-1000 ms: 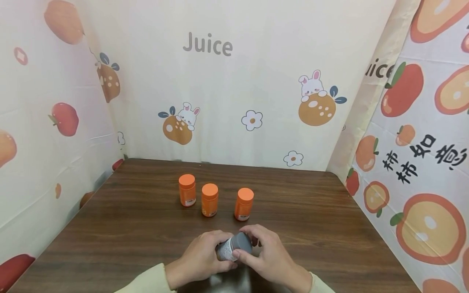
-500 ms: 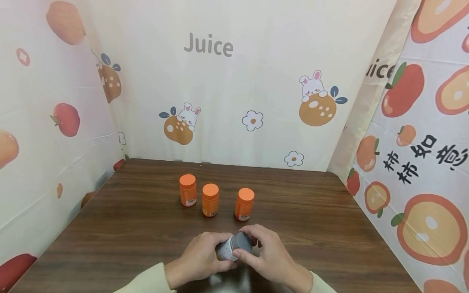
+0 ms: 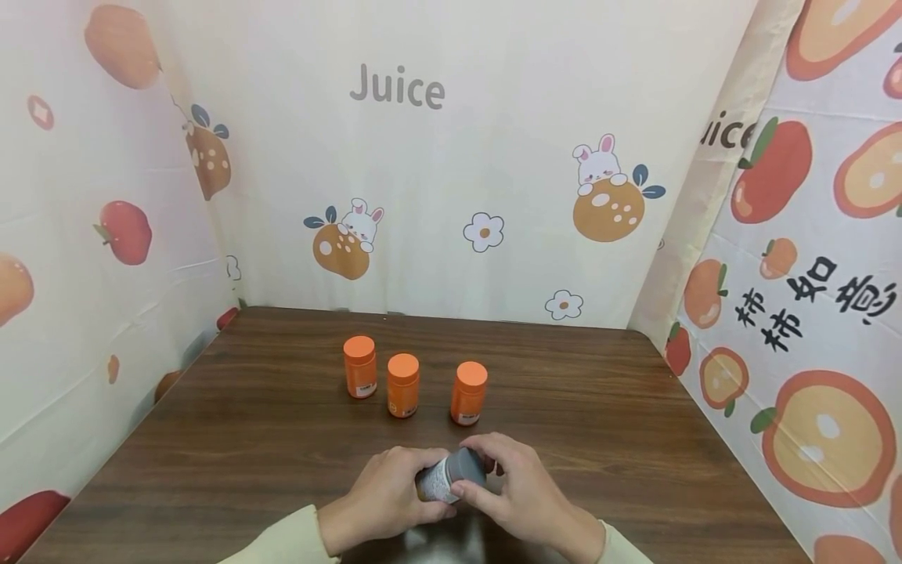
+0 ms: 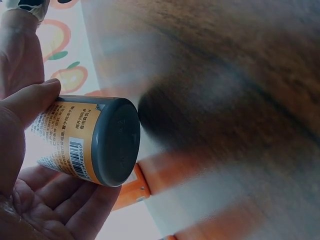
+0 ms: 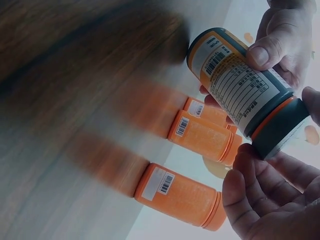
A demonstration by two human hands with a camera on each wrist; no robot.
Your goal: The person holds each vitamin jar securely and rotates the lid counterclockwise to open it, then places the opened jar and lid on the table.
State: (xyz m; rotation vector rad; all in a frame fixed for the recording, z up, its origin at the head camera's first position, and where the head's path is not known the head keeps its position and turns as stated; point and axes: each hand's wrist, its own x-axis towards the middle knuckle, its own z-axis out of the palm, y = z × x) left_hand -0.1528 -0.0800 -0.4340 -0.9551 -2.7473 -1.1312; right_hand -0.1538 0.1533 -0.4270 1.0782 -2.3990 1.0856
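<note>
A dark grey pill bottle (image 3: 434, 482) with a white and orange printed label is held tilted above the near part of the table. My left hand (image 3: 393, 492) grips its body, thumb on one side and fingers on the other. On its grey cap (image 3: 467, 468), my right hand (image 3: 527, 493) has the thumb on the near side and fingers around the far side. An orange ring (image 5: 274, 117) shows between cap and body in the right wrist view. The left wrist view faces the bottle's smooth dark base (image 4: 120, 142).
Upright orange bottles stand beyond the hands: one at left (image 3: 361, 370), one in the middle (image 3: 403, 388) and one at right (image 3: 469, 396). The brown wooden table (image 3: 585, 392) is enclosed at the back and sides by fruit-print cloth (image 3: 437, 172).
</note>
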